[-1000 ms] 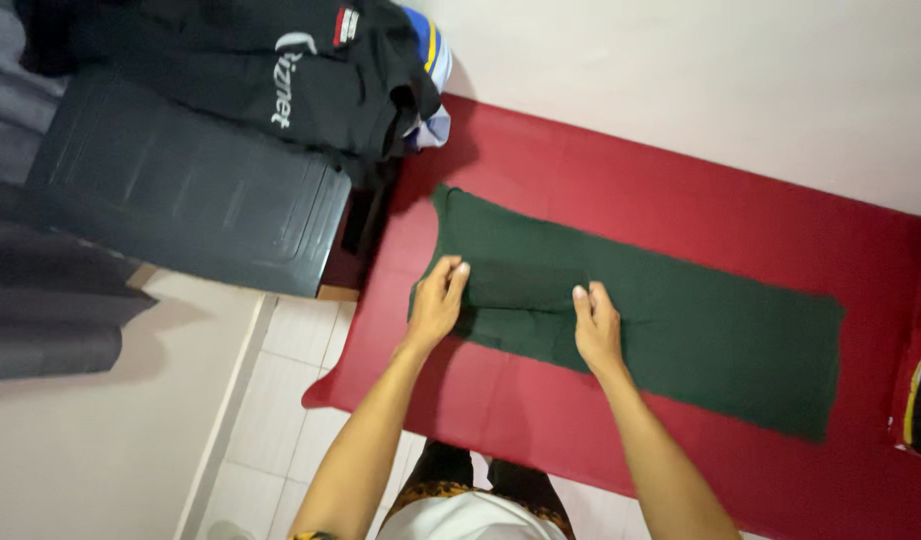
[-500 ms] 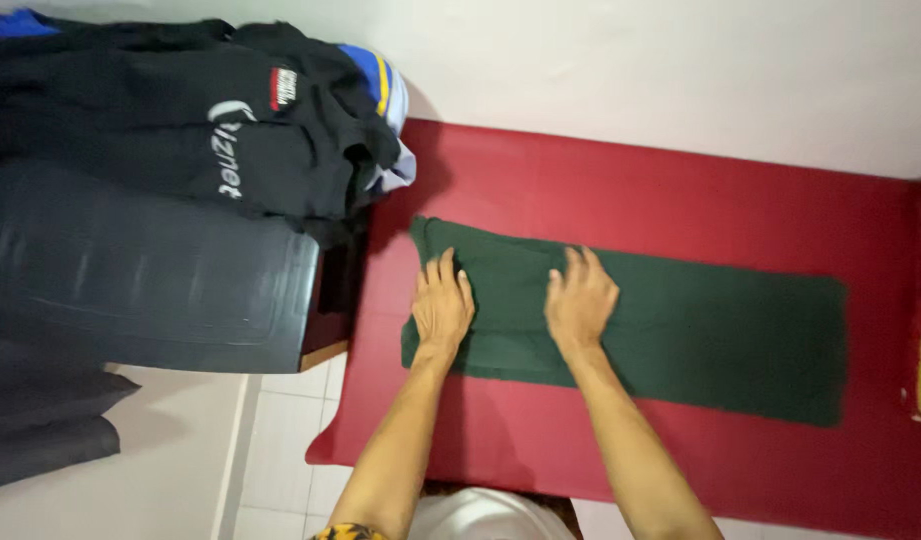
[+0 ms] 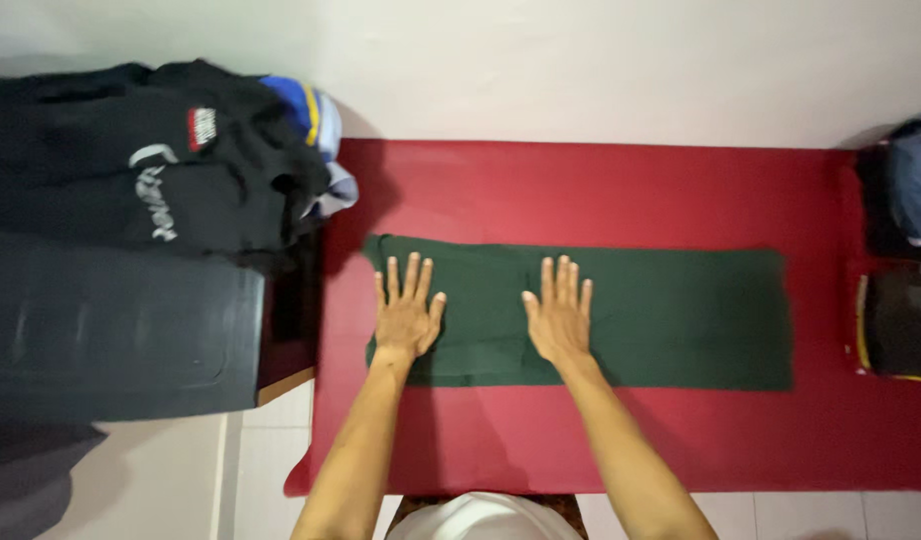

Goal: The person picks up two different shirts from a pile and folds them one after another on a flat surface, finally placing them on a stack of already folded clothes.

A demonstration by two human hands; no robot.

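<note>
Both the left hand and right hand lie spread flat on the folded green cloth.

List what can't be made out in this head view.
- Green cloth: the fabric under the left hand and right hand is covered.
- Dark items at right: cut off by the frame edge.
- Blue garment: mostly buried under the black clothes.
</note>
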